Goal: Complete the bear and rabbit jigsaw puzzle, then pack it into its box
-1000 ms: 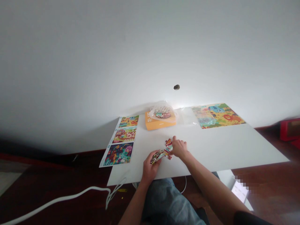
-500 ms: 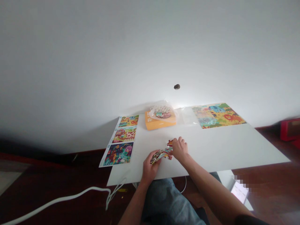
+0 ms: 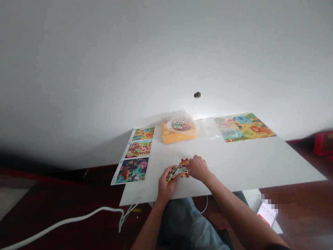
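Note:
Over the near part of the white table, my left hand [image 3: 166, 184] is closed around a stack of jigsaw puzzle pieces [image 3: 174, 173], seen partly edge-on. My right hand [image 3: 199, 168] is closed at the right end of that stack, its fingers on a puzzle piece [image 3: 184, 162] with orange and red colours. Both hands are close together and the pieces overlap between them. My right fingertips are partly hidden, so the exact grip on single pieces is hard to make out.
A yellow box [image 3: 179, 138] stands near the wall with a clear bag of puzzle pieces [image 3: 182, 124] on it. To the left lies a sheet with three pictures [image 3: 134, 156]; at the back right, a colourful animal picture board [image 3: 247, 128]. A white cable [image 3: 78, 218] runs below the table.
My right hand has shifted slightly down, its fingers now closer over the stack. The orange-red piece has moved left, nearer my left hand. The camera view has shifted a little.

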### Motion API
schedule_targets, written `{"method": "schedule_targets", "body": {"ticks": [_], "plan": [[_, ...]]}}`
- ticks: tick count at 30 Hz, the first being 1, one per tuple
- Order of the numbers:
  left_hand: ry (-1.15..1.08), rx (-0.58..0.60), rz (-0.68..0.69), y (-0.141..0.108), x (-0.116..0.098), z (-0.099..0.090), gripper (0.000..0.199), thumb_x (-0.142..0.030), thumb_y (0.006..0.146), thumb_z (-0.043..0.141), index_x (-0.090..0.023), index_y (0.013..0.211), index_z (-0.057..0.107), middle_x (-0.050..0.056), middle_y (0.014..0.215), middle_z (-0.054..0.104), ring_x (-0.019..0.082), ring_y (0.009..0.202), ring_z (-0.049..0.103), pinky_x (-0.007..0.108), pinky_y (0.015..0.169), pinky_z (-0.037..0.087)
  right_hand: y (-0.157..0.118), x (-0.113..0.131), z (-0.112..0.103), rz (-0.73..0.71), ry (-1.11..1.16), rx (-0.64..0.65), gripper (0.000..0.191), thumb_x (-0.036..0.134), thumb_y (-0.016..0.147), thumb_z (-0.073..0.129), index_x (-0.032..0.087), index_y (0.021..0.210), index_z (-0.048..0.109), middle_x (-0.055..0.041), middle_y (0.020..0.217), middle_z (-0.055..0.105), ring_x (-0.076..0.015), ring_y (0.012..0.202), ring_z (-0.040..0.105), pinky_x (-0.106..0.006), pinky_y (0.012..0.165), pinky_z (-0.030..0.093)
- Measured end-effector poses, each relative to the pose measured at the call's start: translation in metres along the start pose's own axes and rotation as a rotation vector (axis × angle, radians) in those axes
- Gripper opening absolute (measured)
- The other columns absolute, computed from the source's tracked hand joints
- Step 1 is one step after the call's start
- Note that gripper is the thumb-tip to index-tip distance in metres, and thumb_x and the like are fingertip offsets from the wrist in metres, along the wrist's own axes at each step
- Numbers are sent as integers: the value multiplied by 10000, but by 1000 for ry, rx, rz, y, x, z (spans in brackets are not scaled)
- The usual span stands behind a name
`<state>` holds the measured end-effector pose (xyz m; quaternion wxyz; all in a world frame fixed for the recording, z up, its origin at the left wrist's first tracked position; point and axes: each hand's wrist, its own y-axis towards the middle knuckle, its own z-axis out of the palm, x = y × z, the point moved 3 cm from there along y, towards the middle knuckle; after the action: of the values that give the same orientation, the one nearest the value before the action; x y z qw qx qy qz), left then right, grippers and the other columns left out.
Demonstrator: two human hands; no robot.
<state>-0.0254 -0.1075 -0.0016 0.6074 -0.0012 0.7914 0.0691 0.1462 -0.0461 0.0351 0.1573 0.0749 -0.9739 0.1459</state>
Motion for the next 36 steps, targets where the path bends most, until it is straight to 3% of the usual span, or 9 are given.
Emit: {"method": "schedule_targets", "body": {"ticks": [4, 8, 13, 19, 25, 30, 36], "plan": [[-38, -48, -41, 1, 0, -1, 384, -339, 774, 668, -187, 1121, 608, 69, 1078, 686, 219, 956, 652, 318, 861, 509, -8, 2, 3, 17, -55, -54, 407, 450, 752, 652, 141, 1016, 637, -166, 1049, 574, -312, 1009, 541, -401, 827, 392], [-62, -125, -72, 1, 4, -4, 410, -353, 755, 683, -179, 1118, 605, 79, 1093, 680, 230, 973, 649, 337, 882, 505, -9, 4, 8, 64, -44, -78, 524, 548, 721, 679, 142, 1042, 600, -162, 1042, 564, -309, 995, 540, -404, 822, 389], [-94, -200, -100, 0, 9, -8, 438, -347, 737, 701, -185, 1129, 592, 79, 1108, 677, 226, 992, 647, 342, 901, 497, -4, 11, 13, -36, -50, -158, 564, 473, 665, 766, 224, 1123, 553, -113, 1070, 541, -283, 995, 531, -386, 821, 391], [-99, -196, -111, 1, 7, -7, 433, -347, 730, 710, -182, 1115, 599, 86, 1101, 679, 227, 997, 644, 351, 910, 491, -5, 16, 20, -68, -87, -138, 601, 491, 587, 816, 153, 1021, 574, -142, 1071, 550, -290, 989, 538, -389, 818, 405], [-94, -195, -120, 1, 7, -6, 441, -365, 735, 706, -185, 1121, 591, 82, 1105, 676, 224, 993, 642, 345, 906, 489, -9, 25, 24, -89, -91, -77, 551, 377, 645, 808, 119, 1053, 541, -128, 962, 631, -273, 931, 591, -369, 807, 405], [-71, -207, -111, 0, 10, -7, 445, -365, 749, 694, -180, 1136, 574, 82, 1120, 668, 227, 1015, 633, 368, 936, 471, -12, 25, 23, -42, -90, -34, 539, 409, 635, 804, 93, 1017, 593, -156, 946, 654, -297, 943, 602, -378, 812, 405], [-51, -203, -93, 0, 13, -7, 462, -390, 750, 686, -174, 1144, 575, 93, 1128, 666, 237, 1016, 636, 388, 938, 472, -19, 26, 21, -81, -88, -21, 319, 402, 723, 723, 129, 883, 679, -155, 944, 654, -298, 966, 580, -373, 798, 411]]}}
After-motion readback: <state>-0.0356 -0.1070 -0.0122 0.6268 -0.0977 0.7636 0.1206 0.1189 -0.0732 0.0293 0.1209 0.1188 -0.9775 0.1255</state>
